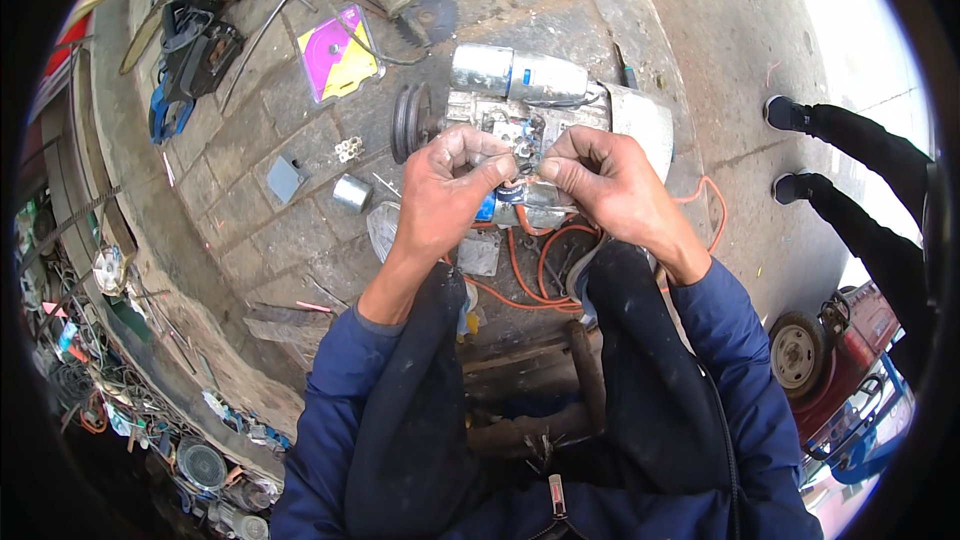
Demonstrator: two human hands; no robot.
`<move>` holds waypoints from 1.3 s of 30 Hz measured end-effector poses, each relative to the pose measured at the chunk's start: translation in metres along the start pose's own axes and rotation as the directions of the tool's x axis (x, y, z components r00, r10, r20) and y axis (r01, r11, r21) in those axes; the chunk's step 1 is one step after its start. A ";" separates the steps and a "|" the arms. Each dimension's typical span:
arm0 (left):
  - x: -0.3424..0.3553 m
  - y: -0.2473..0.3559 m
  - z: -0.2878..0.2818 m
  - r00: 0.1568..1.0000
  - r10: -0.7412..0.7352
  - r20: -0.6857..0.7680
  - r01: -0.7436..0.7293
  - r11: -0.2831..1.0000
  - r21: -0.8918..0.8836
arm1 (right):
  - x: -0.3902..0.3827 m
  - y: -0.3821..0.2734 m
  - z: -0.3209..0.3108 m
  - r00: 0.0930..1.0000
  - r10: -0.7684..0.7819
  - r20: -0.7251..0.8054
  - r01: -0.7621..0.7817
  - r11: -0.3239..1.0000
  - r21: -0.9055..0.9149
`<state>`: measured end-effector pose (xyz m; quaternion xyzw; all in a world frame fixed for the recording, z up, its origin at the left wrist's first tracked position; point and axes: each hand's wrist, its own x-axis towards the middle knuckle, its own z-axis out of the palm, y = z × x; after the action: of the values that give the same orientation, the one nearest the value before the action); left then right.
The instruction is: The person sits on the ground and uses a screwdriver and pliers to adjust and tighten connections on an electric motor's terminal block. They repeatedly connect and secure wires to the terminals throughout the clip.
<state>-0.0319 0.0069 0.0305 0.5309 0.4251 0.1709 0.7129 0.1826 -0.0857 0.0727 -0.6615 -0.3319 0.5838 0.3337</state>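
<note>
An electric motor [640, 130] with a grooved pulley [408, 124] at its left end lies on the stone paving in front of me. Silver capacitors [482, 69] sit along its far side, and its terminal box shows bare connections [520, 132]. Over this opening my left hand [452, 180] is closed in a pinch, thumb against forefinger. Opposite it, my right hand [603, 180] pinches in the same way, fingertips close to the left ones. Whatever thin piece lies between them is too small to make out. An orange cable [514, 260] loops below the motor toward my knees.
A loose metal cylinder [352, 193], a grey square plate [286, 180], a white terminal strip [349, 149] and a pink-yellow package [340, 53] lie left. Power tools [195, 50] stand far left. Scrap parts [150, 430] fill the lower left. Someone's legs [850, 135] are at right, near a wheel [797, 355].
</note>
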 end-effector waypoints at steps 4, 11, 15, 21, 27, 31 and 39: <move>0.002 0.009 -0.001 0.997 -0.019 0.078 0.013 0.997 0.082 | -0.008 -0.026 0.010 0.967 -0.252 0.027 0.251 0.937 -0.244; -0.001 0.011 -0.008 0.978 0.046 0.203 -0.062 0.995 0.077 | 0.015 -0.032 0.014 0.938 -0.344 -0.046 0.277 0.822 -0.498; -0.002 0.001 -0.001 0.986 0.053 0.156 -0.057 0.998 0.019 | 0.020 -0.032 0.009 0.958 -0.282 -0.047 0.220 0.831 -0.511; -0.004 -0.002 -0.001 0.994 -0.012 0.104 0.024 0.993 -0.119 | 0.008 -0.020 -0.013 0.951 -0.298 -0.081 0.250 0.897 -0.365; -0.002 -0.006 -0.003 0.994 0.036 0.103 -0.030 0.998 -0.060 | 0.000 -0.024 -0.007 0.957 -0.277 0.086 0.289 0.889 -0.354; -0.001 -0.008 -0.002 0.995 0.054 0.081 -0.049 0.997 -0.057 | 0.004 -0.012 0.000 0.941 -0.327 0.086 0.337 0.894 -0.296; 0.005 -0.011 0.004 0.965 0.243 -0.098 -0.219 0.953 0.211 | -0.006 -0.016 0.010 0.959 -0.263 0.109 0.284 0.914 -0.291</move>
<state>-0.0282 0.0040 0.0188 0.6338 0.4179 0.2424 0.6041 0.1716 -0.0815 0.0884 -0.6319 -0.5180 0.4954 0.2949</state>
